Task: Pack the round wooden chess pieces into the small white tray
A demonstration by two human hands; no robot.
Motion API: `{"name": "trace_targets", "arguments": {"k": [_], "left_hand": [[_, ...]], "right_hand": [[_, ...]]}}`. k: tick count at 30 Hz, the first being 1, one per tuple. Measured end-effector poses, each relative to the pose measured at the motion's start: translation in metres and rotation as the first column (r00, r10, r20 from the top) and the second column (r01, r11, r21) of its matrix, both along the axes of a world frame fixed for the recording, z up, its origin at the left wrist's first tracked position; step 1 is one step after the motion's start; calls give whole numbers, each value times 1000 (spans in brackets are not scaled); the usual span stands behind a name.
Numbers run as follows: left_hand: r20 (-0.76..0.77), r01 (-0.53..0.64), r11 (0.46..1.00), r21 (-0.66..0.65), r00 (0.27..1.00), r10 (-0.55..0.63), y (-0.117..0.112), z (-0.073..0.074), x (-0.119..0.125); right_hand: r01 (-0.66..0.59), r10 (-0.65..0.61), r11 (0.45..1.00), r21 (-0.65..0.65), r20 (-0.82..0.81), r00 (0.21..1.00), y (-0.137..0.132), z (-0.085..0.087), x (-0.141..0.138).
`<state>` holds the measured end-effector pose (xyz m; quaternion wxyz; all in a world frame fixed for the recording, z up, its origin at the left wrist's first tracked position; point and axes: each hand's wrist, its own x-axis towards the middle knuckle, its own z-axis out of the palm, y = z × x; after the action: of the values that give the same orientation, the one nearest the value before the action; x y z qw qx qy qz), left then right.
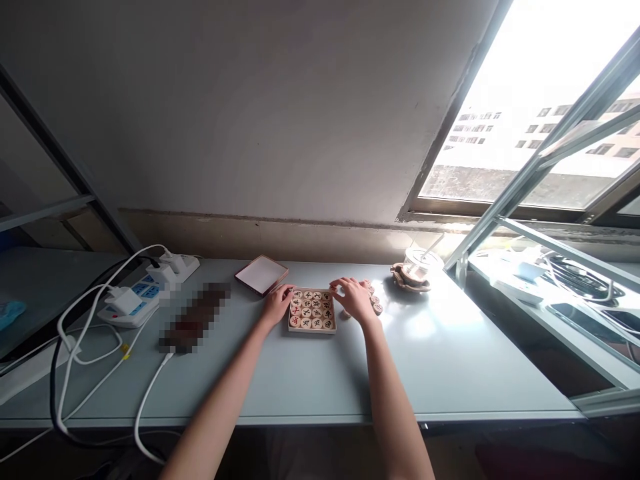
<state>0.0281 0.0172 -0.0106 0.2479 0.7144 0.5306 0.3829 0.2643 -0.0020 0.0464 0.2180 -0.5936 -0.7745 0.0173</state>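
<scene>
A small square box [312, 328] of round wooden chess pieces with red and black characters lies on the grey-blue table [440, 360]. My left hand [276, 304] rests against the box's left edge, fingers curled at its far corner. My right hand [354, 297] is at the box's far right corner, fingers bent down onto the pieces there. Several loose pieces [376, 304] lie just right of that hand. The box's lid [261, 275] lies upturned to the far left of the box.
A glass cup with a straw on a brown saucer [413, 272] stands at the back right. Power strips [145, 288] with white plugs and cables [85, 360] crowd the left side. A blurred dark object [194, 316] lies left of the box. An open window frame [530, 200] juts in on the right.
</scene>
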Motion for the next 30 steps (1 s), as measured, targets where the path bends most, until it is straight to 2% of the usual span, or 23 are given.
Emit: {"name": "trace_targets", "arguments": {"k": [4, 6, 7, 9, 12, 14, 16, 18, 22, 24, 26, 30], "left_hand": [[5, 4, 1000, 20, 1000, -5, 0, 0, 0], [6, 4, 1000, 21, 1000, -4, -1, 0, 0], [6, 4, 1000, 18, 1000, -4, -1, 0, 0], [8, 4, 1000, 14, 1000, -4, -1, 0, 0], [16, -1, 1000, 13, 1000, 0, -1, 0, 0], [20, -1, 1000, 12, 1000, 1, -1, 0, 0], [16, 1, 1000, 17, 1000, -1, -1, 0, 0], [12, 3, 1000, 24, 1000, -4, 0, 0, 0], [21, 4, 1000, 16, 1000, -4, 0, -1, -1], [19, 2, 1000, 14, 1000, -3, -1, 0, -1], [15, 4, 1000, 16, 1000, -4, -1, 1, -1], [16, 14, 999, 29, 1000, -14, -2, 2, -1]], "right_hand": [[94, -90, 993, -70, 63, 994, -3, 1, 18], [70, -68, 995, -77, 28, 997, -5, 6, 14], [17, -18, 997, -75, -10, 1000, -7, 8, 7], [-178, 170, 980, -86, -99, 981, -9, 12, -11], [-486, 455, 860, -156, -197, 868, -13, 11, -43], [-571, 528, 801, -181, -236, 816, -14, 7, -58], [-574, 523, 799, -177, -265, 810, -14, 2, -65], [-548, 491, 820, -167, -287, 823, -14, -1, -67], [-519, 443, 839, -165, -348, 826, -15, 4, -59], [-515, 417, 842, -163, -410, 811, -14, 10, -49], [-475, 356, 867, -149, -482, 801, -12, 17, -32], [-304, 173, 934, -187, -508, 844, -10, 22, 6]]}}
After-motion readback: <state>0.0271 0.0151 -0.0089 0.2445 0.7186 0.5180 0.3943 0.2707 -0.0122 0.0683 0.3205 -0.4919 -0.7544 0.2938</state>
